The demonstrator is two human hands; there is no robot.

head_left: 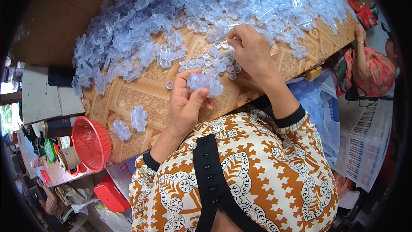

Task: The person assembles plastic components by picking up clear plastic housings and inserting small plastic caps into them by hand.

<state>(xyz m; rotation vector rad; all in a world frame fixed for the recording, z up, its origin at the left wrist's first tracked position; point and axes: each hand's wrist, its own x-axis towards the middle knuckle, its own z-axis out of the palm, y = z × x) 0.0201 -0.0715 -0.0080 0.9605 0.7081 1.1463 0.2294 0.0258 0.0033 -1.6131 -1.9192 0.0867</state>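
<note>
My left hand [183,108] is closed round a small bundle of clear plastic parts [205,84], held just above the near edge of the table. Beyond it lies a cluster of small round whitish caps [207,62], spread flat on the wood-patterned top. My right hand [254,55] reaches over the far right side of these caps, thumb and fingers pinched together. Whatever is between its fingertips is hidden. Two more clear plastic pieces [138,118] lie apart on the table to the left.
A large heap of clear plastic parts [171,13] covers the far side of the table [139,99]. At the left edge stands a red plastic basket [91,144]. A person in a red floral top [373,71] is at the far right, above white crates [362,146].
</note>
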